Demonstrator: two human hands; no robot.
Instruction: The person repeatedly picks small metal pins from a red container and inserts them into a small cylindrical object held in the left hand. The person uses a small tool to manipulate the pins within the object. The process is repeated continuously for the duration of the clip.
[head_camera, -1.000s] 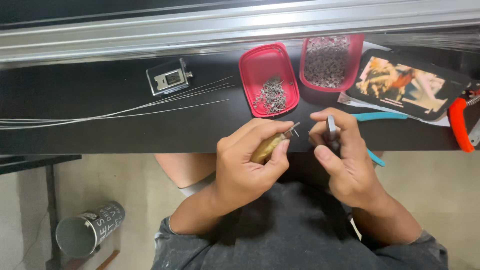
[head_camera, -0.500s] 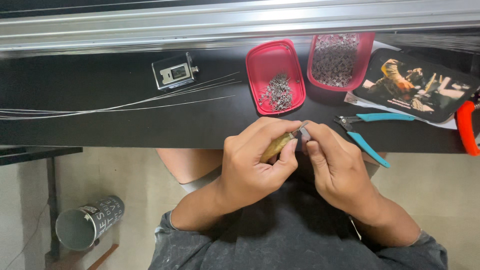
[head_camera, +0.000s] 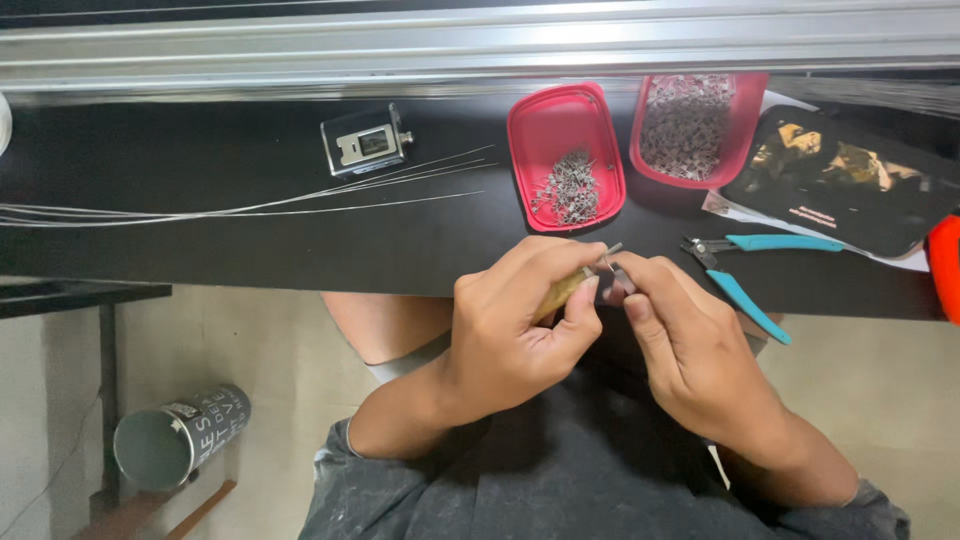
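Wooden-handled tool (head_camera: 562, 290) clamped in left hand (head_camera: 520, 325), fingers wrapped round the handle, metal tip poking out toward the right — held just off the near edge of the black table (head_camera: 250, 240). Right hand (head_camera: 690, 345) pinched shut on a tiny metal piece (head_camera: 618, 285), touching the tool's tip. Behind: thin wires (head_camera: 250, 205), small metal box (head_camera: 365, 140), two red trays (head_camera: 530, 130) of metal bits, then teal-handled pliers (head_camera: 745, 270) at right.

Above the hands a black worktable (head_camera: 200, 250) meets a bright metal rail (head_camera: 300, 45); below left, pale floor (head_camera: 250, 360) with a grey can (head_camera: 180, 440)
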